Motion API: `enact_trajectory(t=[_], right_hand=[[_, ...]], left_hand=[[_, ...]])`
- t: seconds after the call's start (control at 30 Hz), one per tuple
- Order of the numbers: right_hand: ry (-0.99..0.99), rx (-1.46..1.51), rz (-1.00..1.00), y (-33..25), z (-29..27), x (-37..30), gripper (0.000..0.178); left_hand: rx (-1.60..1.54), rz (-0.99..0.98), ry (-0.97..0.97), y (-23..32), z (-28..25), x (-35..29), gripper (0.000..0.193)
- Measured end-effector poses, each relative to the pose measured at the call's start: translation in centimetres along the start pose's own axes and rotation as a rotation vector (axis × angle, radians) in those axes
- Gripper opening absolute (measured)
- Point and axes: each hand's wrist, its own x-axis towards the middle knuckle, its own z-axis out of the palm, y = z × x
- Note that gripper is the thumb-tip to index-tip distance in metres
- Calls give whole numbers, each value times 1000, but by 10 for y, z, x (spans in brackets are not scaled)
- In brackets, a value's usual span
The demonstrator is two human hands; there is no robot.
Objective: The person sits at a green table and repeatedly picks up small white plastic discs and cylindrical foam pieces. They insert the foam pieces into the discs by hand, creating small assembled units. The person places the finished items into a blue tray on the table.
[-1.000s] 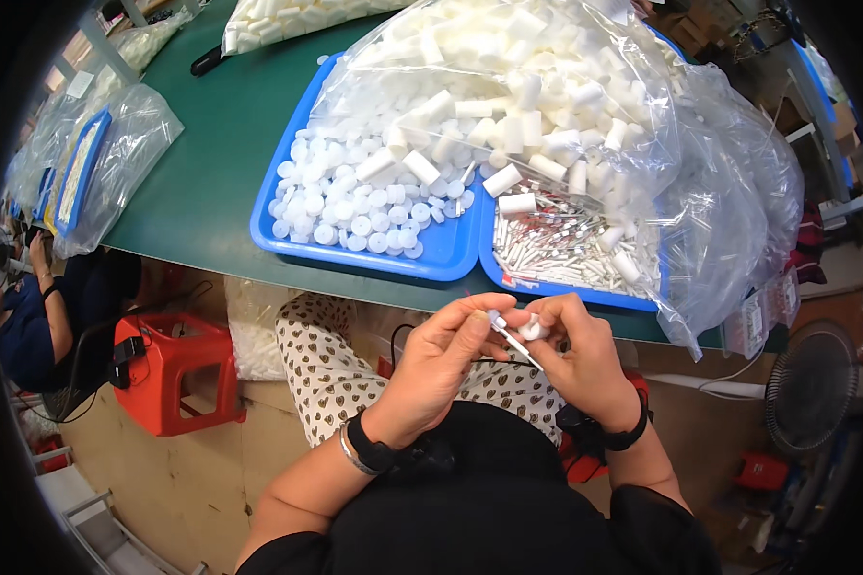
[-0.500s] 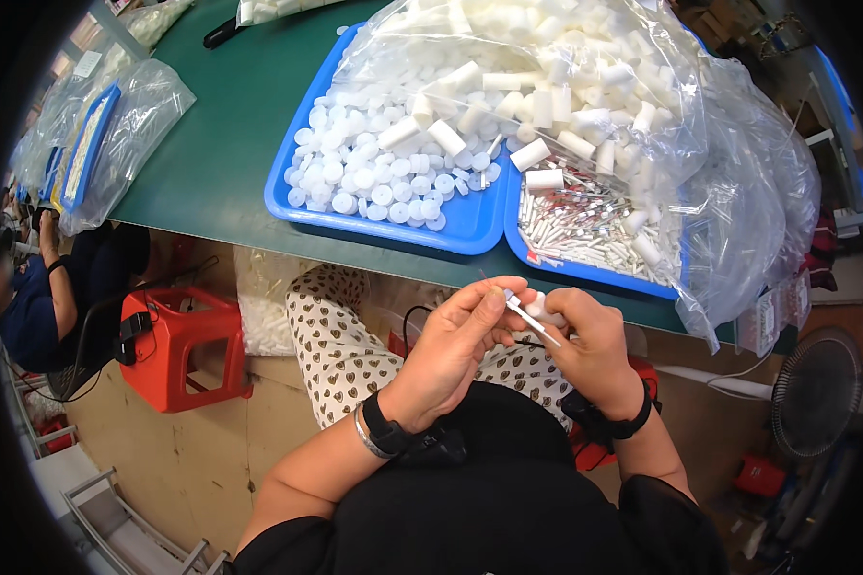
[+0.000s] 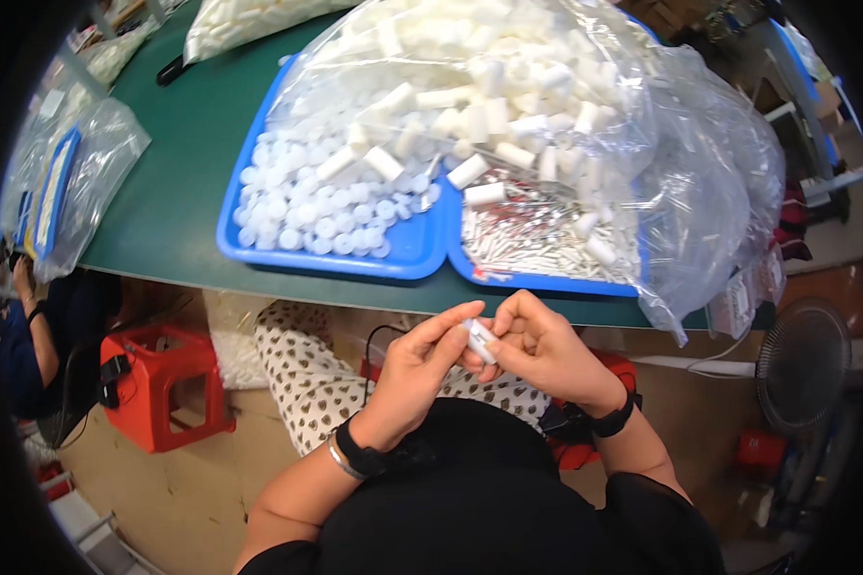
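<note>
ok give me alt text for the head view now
A person's left hand and right hand hold a small white piece, in front of a green table. On it, a blue tray of pale discs stands beside a second tray of thin white parts, with white cylinders and clear plastic spread partly over both.

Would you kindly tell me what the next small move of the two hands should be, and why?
I would probably steady the small white part with the left hand and gently nudge it with the right hand: both hands meet at it, pinching it from either side, while their grip partly covers it, so how it fits together cannot be told.
</note>
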Motion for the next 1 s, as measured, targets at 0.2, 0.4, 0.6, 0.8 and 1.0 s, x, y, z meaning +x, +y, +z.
enact_trajectory(t=[0.2,0.4,0.6,0.8,1.0], right_hand=[[189,-559,-171,-26,-37,-17,15],[808,-1780,-20,-34,-131,-29,23],[586,-1621,-188,-38,-136,-47,26],[593,-1607,-196,-35,-140,-46,23],[661,-988,-306,-39,-68,-33,35]], left_hand=[[32,20,-81,4,4,4,44],[-188,-64,-131,2,5,3,15],[-144,-94,-130,2,-3,5,21],[-150,-104,-120,9,1,7,25],[-305,-64,-31,4,-3,9,20]])
